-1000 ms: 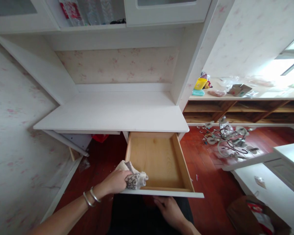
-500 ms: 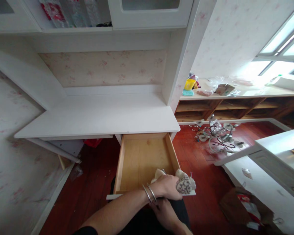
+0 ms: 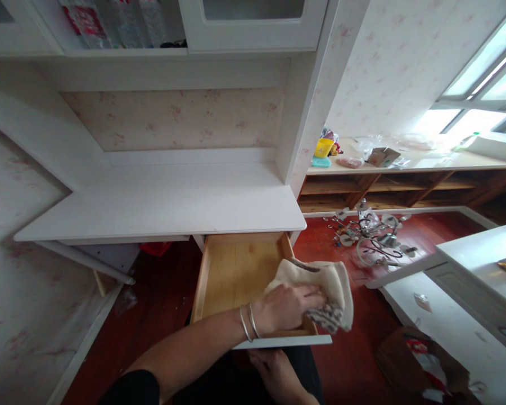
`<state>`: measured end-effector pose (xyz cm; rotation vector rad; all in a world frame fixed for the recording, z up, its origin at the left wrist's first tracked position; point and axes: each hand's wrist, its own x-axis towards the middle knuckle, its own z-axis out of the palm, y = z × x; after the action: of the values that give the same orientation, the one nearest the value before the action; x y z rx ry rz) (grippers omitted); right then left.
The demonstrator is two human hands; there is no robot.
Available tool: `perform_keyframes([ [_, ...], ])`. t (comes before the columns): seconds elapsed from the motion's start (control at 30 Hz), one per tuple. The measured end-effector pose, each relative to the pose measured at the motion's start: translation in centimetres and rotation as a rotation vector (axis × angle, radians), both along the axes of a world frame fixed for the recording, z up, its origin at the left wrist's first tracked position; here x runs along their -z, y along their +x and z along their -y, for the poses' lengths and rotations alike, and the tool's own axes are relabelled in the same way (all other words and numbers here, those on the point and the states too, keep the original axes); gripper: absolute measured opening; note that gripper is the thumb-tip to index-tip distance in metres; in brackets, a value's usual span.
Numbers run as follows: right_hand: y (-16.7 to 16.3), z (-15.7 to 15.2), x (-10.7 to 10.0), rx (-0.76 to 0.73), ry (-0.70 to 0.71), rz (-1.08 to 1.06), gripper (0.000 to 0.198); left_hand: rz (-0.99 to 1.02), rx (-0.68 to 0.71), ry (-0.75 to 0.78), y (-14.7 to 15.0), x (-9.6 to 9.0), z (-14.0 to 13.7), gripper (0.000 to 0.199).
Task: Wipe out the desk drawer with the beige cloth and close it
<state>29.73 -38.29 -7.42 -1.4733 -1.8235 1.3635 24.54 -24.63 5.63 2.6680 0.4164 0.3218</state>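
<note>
My left hand, with two silver bangles on its wrist, presses a cream cloth with a brown patterned part over the right side wall of a pulled-out wooden drawer. Its fingers are bent into the fabric, and the cloth spreads out past the drawer's right side. Just below the drawer's white front edge is my right hand, its fingers curled. Whether it grips anything there is hidden.
The drawer belongs to a white desk with cabinets above, where plastic bottles stand. A chandelier lies on the red floor at right. A brown bag stands near a white cabinet.
My left hand has lifted slightly and moved a little; the cloth, bunched before, now spreads over the drawer's right side. My right hand has stayed below the drawer front.
</note>
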Motion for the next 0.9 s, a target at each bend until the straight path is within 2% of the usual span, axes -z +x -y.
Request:
perform_keyframes([
  [0.07, 0.0, 0.0, 0.0, -0.007, -0.001, 0.015, 0.031, -0.007, 0.189, 0.183, 0.6, 2.7, 0.0, 0.041],
  [0.1, 0.0, -0.1, 0.0, -0.011, -0.003, 0.022, 0.031, -0.043, 0.215, 0.275, 0.8, 4.3, -0.1, 0.037],
  [0.2, 0.0, 0.0, 0.0, -0.006, -0.006, 0.032, 0.031, -0.092, 0.227, 0.444, 1.0, 8.9, -1.2, 0.037],
  [0.3, -0.2, 0.0, 0.3, 0.01, -0.01, 0.041, 0.031, -0.064, 0.182, 0.502, 1.0, 11.2, -3.1, 0.037],
  [0.37, -0.3, 0.0, 0.7, 0.01, -0.017, 0.062, 0.031, -0.069, 0.106, 0.494, 1.2, 11.4, -5.0, 0.034],
  [0.53, -0.3, 0.0, 2.5, -0.017, -0.007, 0.152, 0.027, -0.151, -0.141, 0.418, 2.2, 10.4, -11.7, 0.036],
  [0.67, -0.3, -0.1, 3.0, -0.057, 0.003, 0.197, 0.023, -0.16, -0.207, 0.376, 3.2, 10.0, -15.5, 0.04],
  [0.77, -0.2, -0.2, 2.5, -0.041, -0.024, 0.191, 0.024, -0.169, -0.196, 0.326, 3.8, 10.0, -14.9, 0.05],
  [0.9, 0.1, -0.3, 1.5, -0.024, -0.053, 0.134, 0.029, -0.177, -0.15, 0.253, 3.8, 9.5, -9.9, 0.06],
])
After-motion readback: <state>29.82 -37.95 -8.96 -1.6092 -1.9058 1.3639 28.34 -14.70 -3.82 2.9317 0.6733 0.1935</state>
